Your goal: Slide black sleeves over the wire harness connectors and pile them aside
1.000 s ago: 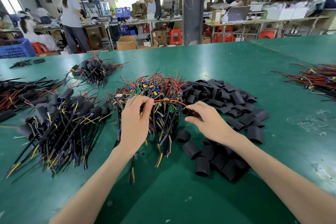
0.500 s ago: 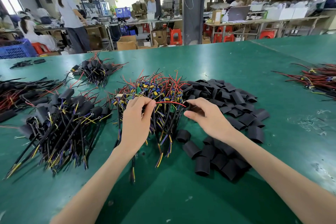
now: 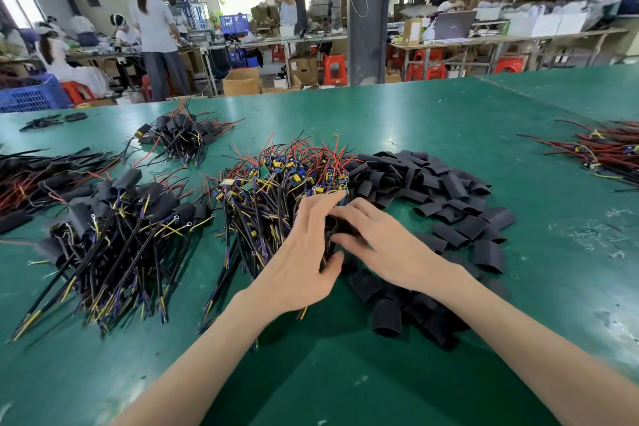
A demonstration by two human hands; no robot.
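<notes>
A heap of bare wire harnesses with blue and yellow connectors lies mid-table. To its right spreads a pile of loose black sleeves. My left hand and my right hand meet at the right edge of the harness heap. Between them sits one black sleeve; my right fingers and thumb pinch it. My left fingers and thumb curl round the harness end at the sleeve's mouth, and the connector itself is hidden. Sleeved harnesses are piled at the left.
A smaller sleeved bundle lies farther back, and more dark wire bundles at the far left. A red-wired harness heap is at the right edge of the green table. People stand at workbenches beyond the table.
My left hand has come right and toward me with the harness it pinched. My right hand has closed in, and both now meet over a black sleeve.
</notes>
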